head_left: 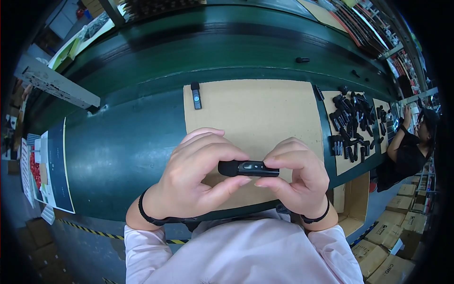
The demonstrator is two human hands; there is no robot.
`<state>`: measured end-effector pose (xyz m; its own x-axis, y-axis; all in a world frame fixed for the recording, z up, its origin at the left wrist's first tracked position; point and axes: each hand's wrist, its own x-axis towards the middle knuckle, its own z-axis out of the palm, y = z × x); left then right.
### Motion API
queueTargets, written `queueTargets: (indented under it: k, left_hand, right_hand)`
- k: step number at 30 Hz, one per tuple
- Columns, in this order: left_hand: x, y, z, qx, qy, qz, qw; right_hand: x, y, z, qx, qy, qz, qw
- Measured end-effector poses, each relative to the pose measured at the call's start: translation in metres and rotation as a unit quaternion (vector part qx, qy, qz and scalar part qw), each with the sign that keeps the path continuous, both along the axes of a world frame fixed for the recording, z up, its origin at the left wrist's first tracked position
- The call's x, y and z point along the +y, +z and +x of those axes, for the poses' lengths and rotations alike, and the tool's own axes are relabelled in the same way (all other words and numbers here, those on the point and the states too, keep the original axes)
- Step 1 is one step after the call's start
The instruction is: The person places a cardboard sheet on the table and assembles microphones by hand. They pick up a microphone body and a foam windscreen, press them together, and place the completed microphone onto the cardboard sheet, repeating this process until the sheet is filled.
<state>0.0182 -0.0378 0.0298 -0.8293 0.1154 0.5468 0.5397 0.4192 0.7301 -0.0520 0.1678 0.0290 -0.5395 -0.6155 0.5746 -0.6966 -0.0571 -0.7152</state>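
Between my two hands is a small black clip-on wireless microphone point(248, 169) with a rounded foam-like tip at its left end. My left hand point(198, 173) pinches it near the tip with thumb and fingers. The other end is gripped by the thumb and fingers of my right hand point(298, 175). It is held level above a sheet of tan cardboard point(255, 113). A second microphone point(196, 96) of the same shape lies upright in the picture at the sheet's far left corner, with a bluish mark on its body.
A heap of similar black microphones point(351, 123) covers another cardboard piece at right. One black piece point(302, 60) lies on the green conveyor point(227, 47) beyond. A co-worker point(411, 137) stands far right. Cartons point(385, 241) and an open box point(355, 203) are below right; a metal post point(59, 83) stands left.
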Motion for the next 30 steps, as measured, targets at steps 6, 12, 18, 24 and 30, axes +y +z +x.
queueTargets:
  k: [6,12,18,24,30]
  left_hand:
    - [-0.002,0.0,0.0,0.02,0.005,-0.019,1.0]
    - [-0.003,-0.005,0.0,0.036,-0.002,-0.024,0.999]
    - [0.001,0.0,0.0,0.002,0.004,-0.01,1.0]
    - [0.004,-0.006,-0.004,-0.012,-0.028,-0.024,0.999]
    - [0.008,-0.011,-0.008,0.019,-0.031,0.011,0.999]
  right_hand:
    - [0.004,0.001,-0.001,-0.028,-0.003,0.012,1.0]
    - [0.004,0.001,-0.001,-0.022,-0.002,0.011,1.0]
    - [-0.001,0.0,-0.003,-0.005,0.0,-0.011,1.0]
    - [0.003,0.01,-0.002,0.041,0.005,0.039,0.998]
    - [0.0,0.022,-0.006,0.034,0.053,0.057,0.996]
